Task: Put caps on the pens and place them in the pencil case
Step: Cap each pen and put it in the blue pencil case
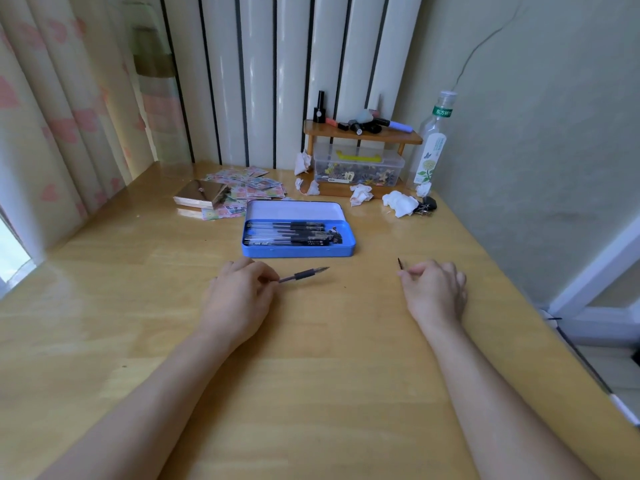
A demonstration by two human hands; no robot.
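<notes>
An open blue tin pencil case (298, 251) lies mid-table with several capped black pens (287, 233) inside. Just in front of it, my left hand (239, 292) grips an uncapped pen (304, 274) by its back end, the bare tip pointing right. Over to the right, my right hand (434, 289) pinches a small dark pen cap (400, 263) between thumb and finger; only its tip sticks up. A wide gap of table separates the pen tip from the cap.
Behind the case lie a gold compact (201, 197) on loose patterned papers (249, 187), crumpled tissues (400, 202), keys (427, 204), a wooden shelf (363, 135) over a clear storage box (358, 166), and a clear bottle (433, 143). A wall borders the table's right edge.
</notes>
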